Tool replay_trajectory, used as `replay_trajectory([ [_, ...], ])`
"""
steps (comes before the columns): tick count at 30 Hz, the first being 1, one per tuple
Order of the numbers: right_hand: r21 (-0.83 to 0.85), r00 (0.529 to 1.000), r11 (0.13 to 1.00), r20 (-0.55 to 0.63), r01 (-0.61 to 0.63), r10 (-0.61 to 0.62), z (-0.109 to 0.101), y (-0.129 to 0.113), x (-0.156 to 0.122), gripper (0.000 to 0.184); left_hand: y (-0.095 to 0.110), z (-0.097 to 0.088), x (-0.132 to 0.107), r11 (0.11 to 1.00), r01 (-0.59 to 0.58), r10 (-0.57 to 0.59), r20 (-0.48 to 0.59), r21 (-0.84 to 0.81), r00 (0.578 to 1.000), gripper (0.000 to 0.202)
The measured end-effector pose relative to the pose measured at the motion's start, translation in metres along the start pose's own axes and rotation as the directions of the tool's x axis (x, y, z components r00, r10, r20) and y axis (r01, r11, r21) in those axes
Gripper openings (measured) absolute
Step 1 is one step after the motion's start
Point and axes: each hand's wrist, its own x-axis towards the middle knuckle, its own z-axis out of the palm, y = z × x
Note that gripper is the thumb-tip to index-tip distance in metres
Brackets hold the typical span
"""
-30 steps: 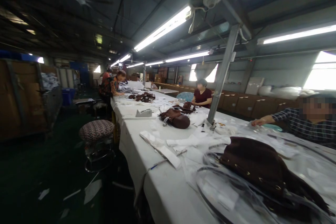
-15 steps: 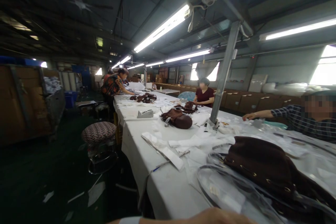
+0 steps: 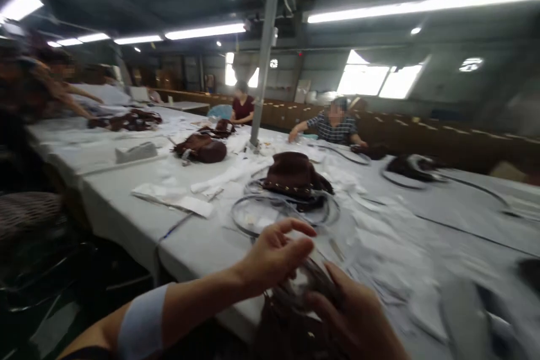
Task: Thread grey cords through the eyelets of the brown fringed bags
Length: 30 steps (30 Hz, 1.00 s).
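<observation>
A dark brown bag (image 3: 287,329) is low in front of me at the table's near edge, partly cut off by the bottom of the view. My right hand (image 3: 358,306) is closed around its greyish, plastic-wrapped strap (image 3: 314,281), which is blurred. Just above the strap is my left hand (image 3: 274,253), its thumb and index finger apart with nothing seen between them; its other fingers are partly hidden. Beyond my hands another dark brown bag (image 3: 291,174) lies on the table, with wrapped strap loops (image 3: 257,214) in front of it.
The long white table (image 3: 126,214) carries loose white paper (image 3: 172,199), more brown bags (image 3: 206,149) and straps. A metal post (image 3: 265,62) rises from it. One co-worker (image 3: 335,124) in a checked shirt reaches across the far side; others work farther left. A stool (image 3: 29,214) stands left.
My view has turned right and down. Both my hands now show, with a brown bag and its wrapped strap at them; before, only part of one forearm and hand showed at the bottom.
</observation>
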Motion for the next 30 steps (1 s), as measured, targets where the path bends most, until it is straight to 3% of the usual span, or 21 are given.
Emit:
replay_trajectory([
  [2, 0.178, 0.994, 0.979, -0.029, -0.099, 0.106, 0.000, -0.008, 0.001, 0.037, -0.007, 0.007, -0.001, 0.989, -0.025, 0.007, -0.125, -0.143, 0.992, 0.038],
  [3, 0.191, 0.988, 0.971, -0.042, -0.141, 0.152, 0.001, -0.010, 0.000, 0.038, -0.010, 0.010, -0.001, 0.987, -0.027, 0.006, -0.130, -0.159, 0.991, 0.039],
  [4, 0.166, 0.982, 0.971, -0.051, -0.170, 0.181, 0.002, -0.010, -0.003, 0.037, -0.012, 0.011, 0.000, 0.991, -0.007, -0.004, -0.080, -0.133, 0.997, 0.041],
  [6, 0.026, 0.979, 0.979, -0.028, -0.203, 0.203, 0.001, -0.008, -0.010, 0.029, -0.010, 0.011, 0.002, 0.997, 0.066, -0.071, 0.143, 0.039, 0.987, 0.047],
  [8, -0.118, 0.984, 0.978, 0.028, -0.171, 0.175, -0.004, -0.005, -0.017, 0.018, 0.000, 0.011, 0.007, 0.960, 0.052, -0.147, 0.341, 0.274, 0.929, 0.050],
  [11, -0.144, 0.991, 0.987, 0.102, -0.070, 0.085, -0.019, -0.005, -0.017, 0.012, 0.016, 0.018, 0.014, 0.888, -0.083, -0.130, 0.420, 0.452, 0.898, 0.041],
  [14, -0.088, 0.992, 0.992, 0.089, -0.085, 0.093, -0.035, -0.007, -0.015, 0.017, 0.020, 0.023, 0.019, 0.904, -0.056, -0.125, 0.385, 0.424, 0.914, 0.039],
  [18, -0.154, 0.977, 0.971, 0.082, -0.181, 0.195, -0.042, 0.004, -0.023, 0.042, 0.004, 0.016, 0.020, 0.947, 0.049, -0.139, 0.265, 0.318, 0.954, 0.039],
  [23, -0.176, 0.981, 0.968, 0.053, -0.177, 0.189, -0.037, 0.027, -0.039, 0.042, -0.016, 0.002, 0.016, 0.982, 0.085, -0.118, 0.198, 0.169, 0.973, 0.050],
  [30, -0.081, 0.987, 0.983, -0.003, -0.163, 0.163, -0.035, 0.036, -0.052, 0.048, -0.016, -0.007, 0.010, 0.992, 0.128, -0.126, 0.118, -0.011, 0.985, 0.053],
])
